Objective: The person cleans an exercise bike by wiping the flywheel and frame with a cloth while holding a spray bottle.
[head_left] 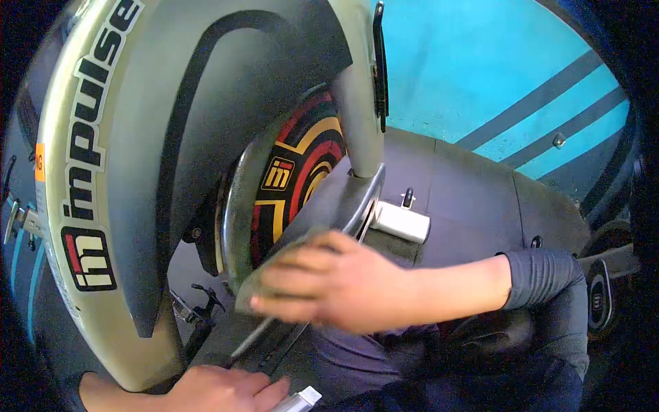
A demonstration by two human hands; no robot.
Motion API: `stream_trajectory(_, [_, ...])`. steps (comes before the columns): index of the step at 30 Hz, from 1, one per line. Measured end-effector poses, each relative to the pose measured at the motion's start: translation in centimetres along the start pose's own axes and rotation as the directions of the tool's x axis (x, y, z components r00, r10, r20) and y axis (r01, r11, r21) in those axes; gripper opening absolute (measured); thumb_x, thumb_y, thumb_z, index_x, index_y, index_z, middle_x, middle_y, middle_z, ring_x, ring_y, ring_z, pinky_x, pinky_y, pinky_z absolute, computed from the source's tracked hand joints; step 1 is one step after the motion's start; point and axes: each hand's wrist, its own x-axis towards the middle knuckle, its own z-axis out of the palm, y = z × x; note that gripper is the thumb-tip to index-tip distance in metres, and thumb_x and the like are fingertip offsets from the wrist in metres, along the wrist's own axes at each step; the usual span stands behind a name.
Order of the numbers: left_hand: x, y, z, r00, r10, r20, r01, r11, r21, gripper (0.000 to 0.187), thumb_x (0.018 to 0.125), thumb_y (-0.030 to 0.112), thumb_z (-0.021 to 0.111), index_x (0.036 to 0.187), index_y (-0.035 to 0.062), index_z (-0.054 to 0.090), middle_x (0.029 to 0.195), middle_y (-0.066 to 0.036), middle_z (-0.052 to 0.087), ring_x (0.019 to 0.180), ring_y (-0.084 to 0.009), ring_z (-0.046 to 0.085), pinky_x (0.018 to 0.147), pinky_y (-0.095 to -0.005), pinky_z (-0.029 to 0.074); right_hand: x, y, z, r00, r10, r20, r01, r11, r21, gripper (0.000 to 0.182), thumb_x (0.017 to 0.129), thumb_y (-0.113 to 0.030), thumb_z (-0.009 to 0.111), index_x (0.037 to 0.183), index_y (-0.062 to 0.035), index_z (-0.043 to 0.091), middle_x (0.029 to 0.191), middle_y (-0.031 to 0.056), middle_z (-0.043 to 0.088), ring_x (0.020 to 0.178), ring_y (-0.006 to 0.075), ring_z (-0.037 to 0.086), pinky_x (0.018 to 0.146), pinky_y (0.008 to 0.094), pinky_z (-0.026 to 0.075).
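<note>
My right hand [336, 281] reaches in from the right and presses, fingers bent, on a grey cloth [271, 278] against the bike's chain guard. The hand is slightly blurred. My left hand [220, 391] is low at the bottom edge, its fingers bent over beside a silver bar with a white end [302, 399]; what lies under the palm is hidden. Both hands are at an exercise bike with a grey and gold frame [130, 206] marked "impulse". Behind the right hand shows the flywheel cover [302, 172] with red, black and yellow rings.
A white roller-like foot [401, 223] sticks out beside the frame. A dark mat [473, 185] covers the floor, and beyond it is a blue surface with dark stripes [480, 69]. Parts of other bikes show at left [27, 220] and at right [600, 295].
</note>
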Motion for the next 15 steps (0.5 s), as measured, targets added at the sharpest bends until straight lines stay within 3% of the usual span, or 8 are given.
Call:
stream_trajectory(1, [0.0, -0.1, 0.2, 1.000, -0.002, -0.004, 0.002, 1.000, -0.005, 0.042, 0.072, 0.030, 0.069, 0.101, 0.0014, 0.058, 0.076, -0.016, 0.059, 0.063, -0.0341, 0.061, 0.055, -0.0406, 0.051, -0.4, 1.0, 0.3, 0.999, 0.041, 0.005, -0.040, 0.992, -0.119, 0.042, 0.082, -0.022, 0.056, 0.124, -0.0197, 0.058, 0.118, 0.0003, 0.057, 0.108, 0.0205, 0.056, 0.084, 0.0382, 0.045])
stream_trajectory(3, [-0.1, -0.4, 0.2, 1.000, 0.000, 0.007, 0.000, 1.000, 0.000, 0.043, 0.072, 0.030, 0.069, 0.103, 0.0014, 0.058, 0.077, -0.016, 0.059, 0.063, -0.0342, 0.061, 0.055, -0.0408, 0.051, -0.7, 4.0, -0.3, 0.953, 0.241, 0.181, -0.217, 0.966, -0.143, 0.046, 0.082, -0.018, 0.057, 0.127, -0.0263, 0.057, 0.117, 0.0017, 0.057, 0.109, 0.0228, 0.056, 0.080, 0.0443, 0.050])
stream_trajectory(4, [0.0, -0.4, 0.2, 1.000, 0.005, 0.009, -0.005, 1.000, 0.001, 0.043, 0.072, 0.030, 0.069, 0.103, 0.0014, 0.058, 0.077, -0.016, 0.059, 0.063, -0.0342, 0.061, 0.055, -0.0408, 0.051, -1.2, 6.2, 0.1, 0.928, 0.310, 0.206, -0.281, 0.947, -0.156, 0.045, 0.082, -0.017, 0.058, 0.125, -0.0268, 0.060, 0.113, 0.0026, 0.058, 0.107, 0.0244, 0.057, 0.079, 0.0438, 0.052])
stream_trajectory(5, [0.2, -0.5, 0.2, 1.000, 0.005, 0.011, -0.005, 1.000, 0.004, 0.045, 0.072, 0.030, 0.069, 0.104, 0.0014, 0.058, 0.077, -0.016, 0.059, 0.063, -0.0342, 0.062, 0.055, -0.0411, 0.051, -2.0, 8.4, 0.9, 0.937, 0.322, 0.135, -0.310, 0.945, -0.105, 0.045, 0.079, -0.015, 0.061, 0.121, -0.0282, 0.063, 0.108, 0.0030, 0.059, 0.103, 0.0252, 0.059, 0.078, 0.0408, 0.054])
stream_trajectory(7, [0.4, -0.8, 0.5, 1.000, 0.012, 0.013, -0.012, 1.000, 0.014, 0.046, 0.072, 0.031, 0.069, 0.106, 0.0014, 0.059, 0.077, -0.016, 0.060, 0.063, -0.0343, 0.062, 0.055, -0.0414, 0.051, -1.9, 9.6, 0.6, 0.872, 0.446, 0.201, -0.416, 0.893, -0.174, 0.043, 0.077, -0.012, 0.062, 0.119, -0.0237, 0.064, 0.103, 0.0042, 0.060, 0.100, 0.0259, 0.060, 0.078, 0.0383, 0.054])
stream_trajectory(8, [0.4, -1.2, 0.8, 1.000, 0.015, 0.013, -0.015, 1.000, 0.017, 0.047, 0.072, 0.031, 0.069, 0.107, 0.0013, 0.059, 0.076, -0.016, 0.060, 0.063, -0.0343, 0.062, 0.055, -0.0415, 0.051, -1.8, 9.5, 1.0, 0.871, 0.449, 0.197, -0.418, 0.890, -0.180, 0.043, 0.077, -0.012, 0.062, 0.119, -0.0237, 0.064, 0.103, 0.0042, 0.060, 0.100, 0.0259, 0.060, 0.078, 0.0383, 0.054])
stream_trajectory(11, [0.2, -0.2, 0.4, 1.000, 0.010, 0.020, -0.011, 0.999, 0.030, 0.048, 0.071, 0.031, 0.069, 0.108, 0.0013, 0.059, 0.075, -0.016, 0.060, 0.063, -0.0343, 0.062, 0.054, -0.0417, 0.051, -0.4, 7.1, -0.1, 0.899, 0.362, 0.245, -0.297, 0.917, -0.266, 0.039, 0.076, -0.009, 0.060, 0.115, -0.0091, 0.063, 0.106, 0.0091, 0.059, 0.098, 0.0296, 0.059, 0.084, 0.0387, 0.052])
stream_trajectory(15, [0.3, 0.5, -0.1, 1.000, 0.000, 0.012, 0.000, 1.000, 0.024, 0.047, 0.071, 0.031, 0.070, 0.106, 0.0019, 0.059, 0.074, -0.016, 0.059, 0.062, -0.0341, 0.062, 0.054, -0.0413, 0.051, 1.3, 0.5, -0.9, 0.941, 0.232, 0.248, -0.240, 0.971, 0.003, 0.034, 0.077, -0.014, 0.058, 0.111, -0.0077, 0.063, 0.101, 0.0075, 0.057, 0.098, 0.0249, 0.058, 0.085, 0.0392, 0.052])
